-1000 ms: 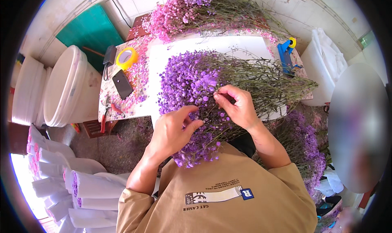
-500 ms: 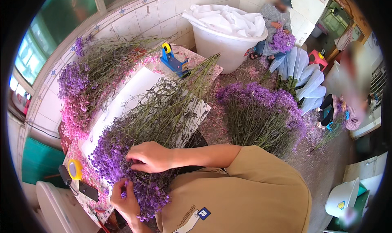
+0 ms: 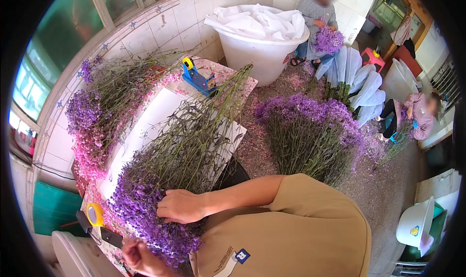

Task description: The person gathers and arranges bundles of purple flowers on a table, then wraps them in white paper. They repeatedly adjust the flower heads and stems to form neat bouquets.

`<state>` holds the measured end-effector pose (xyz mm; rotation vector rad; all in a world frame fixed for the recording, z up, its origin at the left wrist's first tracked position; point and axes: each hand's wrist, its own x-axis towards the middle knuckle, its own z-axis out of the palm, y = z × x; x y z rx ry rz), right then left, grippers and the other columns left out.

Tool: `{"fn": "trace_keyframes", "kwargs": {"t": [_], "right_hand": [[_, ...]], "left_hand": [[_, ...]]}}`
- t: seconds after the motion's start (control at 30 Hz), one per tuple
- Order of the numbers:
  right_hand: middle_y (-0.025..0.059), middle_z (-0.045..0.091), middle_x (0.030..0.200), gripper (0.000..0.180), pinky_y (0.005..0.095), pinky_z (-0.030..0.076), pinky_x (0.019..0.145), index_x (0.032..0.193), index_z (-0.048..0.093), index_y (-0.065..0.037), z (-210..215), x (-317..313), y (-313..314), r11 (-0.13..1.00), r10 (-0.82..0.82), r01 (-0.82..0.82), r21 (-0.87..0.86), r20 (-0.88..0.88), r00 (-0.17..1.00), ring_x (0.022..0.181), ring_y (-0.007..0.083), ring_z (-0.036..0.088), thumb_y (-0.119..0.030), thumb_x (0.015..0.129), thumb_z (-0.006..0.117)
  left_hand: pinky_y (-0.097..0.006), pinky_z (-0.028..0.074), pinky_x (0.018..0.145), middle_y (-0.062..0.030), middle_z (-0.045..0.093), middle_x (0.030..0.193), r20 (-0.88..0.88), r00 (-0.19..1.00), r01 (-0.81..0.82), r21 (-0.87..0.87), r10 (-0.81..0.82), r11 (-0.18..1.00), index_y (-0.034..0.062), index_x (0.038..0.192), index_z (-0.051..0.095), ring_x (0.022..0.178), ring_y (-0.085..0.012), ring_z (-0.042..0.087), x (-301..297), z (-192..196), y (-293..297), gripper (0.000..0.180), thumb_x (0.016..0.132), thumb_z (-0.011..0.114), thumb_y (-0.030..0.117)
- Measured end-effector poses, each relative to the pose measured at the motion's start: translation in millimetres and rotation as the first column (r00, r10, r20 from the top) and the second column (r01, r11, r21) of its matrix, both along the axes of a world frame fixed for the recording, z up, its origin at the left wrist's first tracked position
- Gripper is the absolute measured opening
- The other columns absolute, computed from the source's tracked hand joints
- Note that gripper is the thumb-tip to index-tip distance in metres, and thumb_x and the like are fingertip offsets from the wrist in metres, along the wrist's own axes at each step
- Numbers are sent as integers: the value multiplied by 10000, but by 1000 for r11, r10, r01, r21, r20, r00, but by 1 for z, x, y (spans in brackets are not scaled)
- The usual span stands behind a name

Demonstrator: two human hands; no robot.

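Note:
A large bunch of purple flowers (image 3: pixel 141 192) lies across the worktable in front of me, its green stems (image 3: pixel 194 136) running away to the upper right. Over the blossoms, my right hand (image 3: pixel 180 206) is closed on some of the flowers; its fingertips are partly hidden among them. My left hand (image 3: pixel 141 257) is off the blossoms, at the near edge of the bunch, slightly blurred. Its fingers are curled in, and I cannot make out what they hold. Under the bunch is a white sheet (image 3: pixel 116 168).
A blue tape dispenser (image 3: pixel 199 78), a yellow tape roll (image 3: pixel 94 214) and a dark phone (image 3: pixel 111 237) lie on the table. More purple and pink flowers (image 3: pixel 87 126) line its left side. Beyond are a big white tub (image 3: pixel 257 54), floor bunches (image 3: pixel 310 136) and two people.
My left hand has drawn back from the blossoms, down and to the left. My right hand has shifted slightly right and down over the bunch. The whole view has tilted a little.

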<state>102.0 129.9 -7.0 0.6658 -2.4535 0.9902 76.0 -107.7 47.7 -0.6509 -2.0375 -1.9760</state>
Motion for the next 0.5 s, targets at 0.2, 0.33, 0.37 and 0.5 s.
{"fn": "trace_keyframes", "kwargs": {"t": [0.2,0.33,0.37,0.5], "right_hand": [[98,615,938,420,458,498,809,1077,664,-63,31,-4,21,999,8,-9,-36,-33,999,919,318,638,-290,775,847],[124,698,1139,550,412,536,912,1214,698,-38,88,-3,78,980,-42,39,-194,-9,999,1061,318,673,-245,757,923],[123,696,1191,584,402,525,966,1264,687,-42,95,-8,94,991,-72,67,-112,-35,997,1110,292,671,-218,762,927],[139,608,1465,847,370,388,1182,1475,539,8,98,-76,160,991,-123,133,-5,349,929,1376,242,546,-393,815,886]], "left_hand": [[-312,462,879,-47,633,1048,250,869,-400,-151,427,904,0,1068,664,980,-131,546,-20,-5,-80,117,963,618,17],[-500,542,944,-215,591,1388,-272,909,-379,-856,316,352,-7,989,739,1307,-416,537,2,-16,-102,218,778,782,24],[-509,518,967,-217,632,1346,-36,942,-156,-927,333,341,14,946,765,1254,-413,582,16,-27,-121,178,775,783,62],[-417,563,777,-177,731,962,654,756,564,-639,-17,524,21,1002,768,888,-331,722,73,-34,-104,325,894,794,327]]}}
